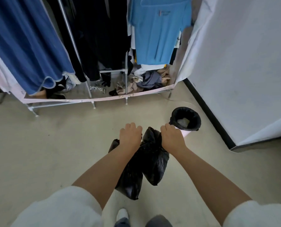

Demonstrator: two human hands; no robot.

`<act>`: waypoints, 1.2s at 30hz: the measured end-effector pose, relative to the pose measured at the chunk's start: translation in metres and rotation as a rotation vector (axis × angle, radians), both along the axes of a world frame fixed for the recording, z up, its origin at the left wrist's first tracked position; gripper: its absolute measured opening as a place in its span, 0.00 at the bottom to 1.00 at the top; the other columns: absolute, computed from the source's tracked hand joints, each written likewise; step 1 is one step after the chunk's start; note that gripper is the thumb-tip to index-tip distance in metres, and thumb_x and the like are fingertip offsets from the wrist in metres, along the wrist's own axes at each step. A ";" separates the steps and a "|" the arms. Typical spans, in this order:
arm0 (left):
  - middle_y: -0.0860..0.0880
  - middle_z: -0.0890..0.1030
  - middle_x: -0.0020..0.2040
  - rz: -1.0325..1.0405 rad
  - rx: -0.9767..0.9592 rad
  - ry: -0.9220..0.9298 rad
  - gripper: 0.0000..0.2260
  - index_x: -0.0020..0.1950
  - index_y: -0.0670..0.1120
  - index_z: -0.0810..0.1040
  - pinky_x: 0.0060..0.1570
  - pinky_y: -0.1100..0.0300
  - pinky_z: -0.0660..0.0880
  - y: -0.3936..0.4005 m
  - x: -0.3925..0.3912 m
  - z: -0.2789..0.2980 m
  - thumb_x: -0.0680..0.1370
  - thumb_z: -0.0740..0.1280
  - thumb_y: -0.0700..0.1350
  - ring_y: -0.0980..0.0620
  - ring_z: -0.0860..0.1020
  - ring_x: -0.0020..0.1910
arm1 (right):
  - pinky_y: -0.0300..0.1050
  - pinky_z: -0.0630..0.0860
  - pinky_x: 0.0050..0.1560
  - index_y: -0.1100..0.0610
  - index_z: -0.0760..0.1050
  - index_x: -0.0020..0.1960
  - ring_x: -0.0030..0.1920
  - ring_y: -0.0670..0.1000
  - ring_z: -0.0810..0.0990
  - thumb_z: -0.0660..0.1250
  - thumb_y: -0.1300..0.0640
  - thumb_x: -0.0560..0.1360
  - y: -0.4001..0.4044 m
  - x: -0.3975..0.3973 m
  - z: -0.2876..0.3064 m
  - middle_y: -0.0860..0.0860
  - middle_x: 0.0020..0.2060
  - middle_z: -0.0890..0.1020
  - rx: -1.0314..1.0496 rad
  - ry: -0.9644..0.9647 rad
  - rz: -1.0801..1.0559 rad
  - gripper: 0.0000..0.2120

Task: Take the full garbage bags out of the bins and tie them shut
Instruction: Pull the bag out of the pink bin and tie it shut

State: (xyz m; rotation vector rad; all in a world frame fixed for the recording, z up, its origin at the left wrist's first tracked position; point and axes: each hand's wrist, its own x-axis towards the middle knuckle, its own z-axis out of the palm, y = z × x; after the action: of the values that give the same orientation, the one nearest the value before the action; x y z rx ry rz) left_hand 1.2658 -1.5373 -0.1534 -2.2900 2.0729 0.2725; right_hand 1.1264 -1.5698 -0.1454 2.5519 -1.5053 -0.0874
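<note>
Soft even daylight, faint shadows, wide-angle bending at edges, slight blur

1. Looks like a bedroom or dorm corner in someone's home, not a shop.
2. Open metal-tube wardrobe frame [75,46] with a pale fabric cover [185,51] pulled aside, stuffed with hanging stuff: a blue garment [26,46], dark clothes [100,38], a light blue t-shirt [159,30].
3. Crumpled clothes pile [146,81] dumped on its bottom shelf.
4. Small lined bin [186,119] on a plain pale floor [38,145], beside a white wall [243,71] with black baseboard [208,115].
</note>
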 end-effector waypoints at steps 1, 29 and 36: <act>0.43 0.71 0.60 0.000 0.027 0.002 0.11 0.61 0.43 0.69 0.52 0.54 0.69 -0.024 0.003 -0.004 0.80 0.56 0.42 0.44 0.69 0.60 | 0.42 0.71 0.26 0.62 0.74 0.35 0.30 0.56 0.78 0.72 0.67 0.54 -0.027 0.003 -0.007 0.57 0.32 0.79 0.058 -0.003 -0.022 0.11; 0.41 0.71 0.60 0.201 0.397 0.066 0.13 0.63 0.43 0.68 0.52 0.52 0.70 -0.558 0.061 -0.383 0.78 0.59 0.43 0.42 0.70 0.60 | 0.49 0.70 0.54 0.61 0.64 0.62 0.59 0.58 0.70 0.56 0.62 0.76 -0.573 0.051 -0.399 0.58 0.60 0.70 0.622 0.104 0.011 0.15; 0.42 0.73 0.56 0.179 0.354 0.087 0.11 0.59 0.42 0.71 0.49 0.52 0.71 -0.577 0.059 -0.448 0.78 0.58 0.43 0.42 0.72 0.56 | 0.49 0.70 0.55 0.61 0.64 0.63 0.59 0.58 0.70 0.57 0.64 0.75 -0.602 0.054 -0.456 0.58 0.60 0.70 0.667 0.026 -0.100 0.16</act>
State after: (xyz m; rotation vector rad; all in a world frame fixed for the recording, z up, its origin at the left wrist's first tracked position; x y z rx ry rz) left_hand 1.3249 -2.1139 -0.6015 -2.2744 1.6855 0.6962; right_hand 1.1802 -2.1718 -0.6012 2.9224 -1.8278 -0.7497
